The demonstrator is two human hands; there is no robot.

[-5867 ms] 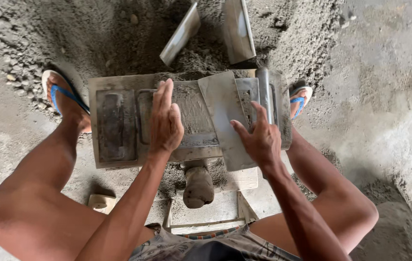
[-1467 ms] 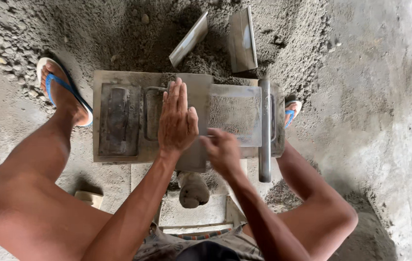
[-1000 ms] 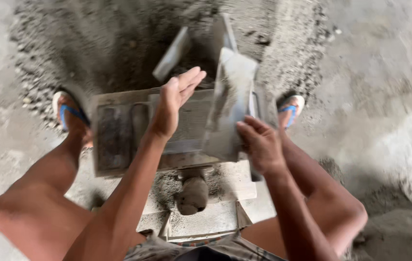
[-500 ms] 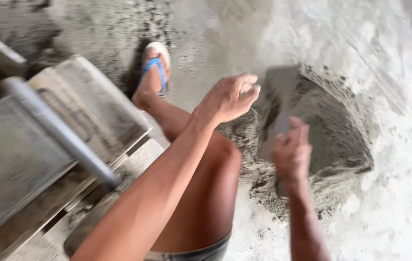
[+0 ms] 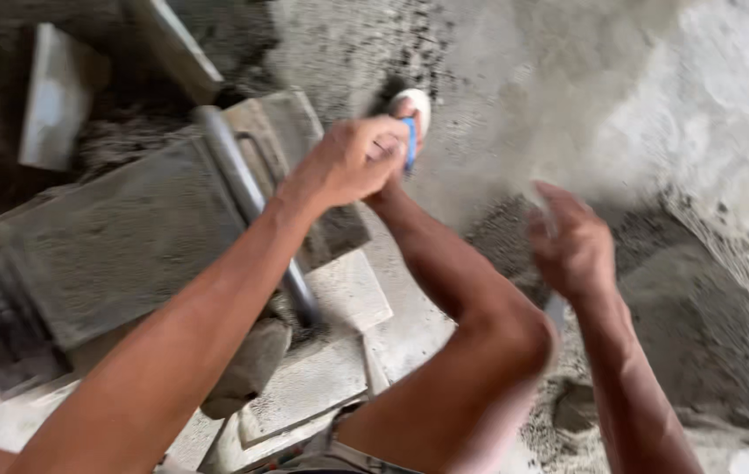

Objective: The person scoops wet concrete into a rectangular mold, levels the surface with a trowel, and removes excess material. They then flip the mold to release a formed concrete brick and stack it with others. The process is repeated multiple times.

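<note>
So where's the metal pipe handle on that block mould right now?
In the head view the pipe handle runs diagonally across the grey mould, left of centre, passing under the left forearm.

There is one camera, and it sits on the person's head. It looks down, tipped a bit to the right side. It is close, so the arms fill much of the picture. The left hand [image 5: 352, 162] is near the middle top and the right hand [image 5: 572, 246] is at the right. The grey metal mould [image 5: 120, 237] is at the left, the sand heap [image 5: 699, 325] at the right. The picture is blurry.
</note>
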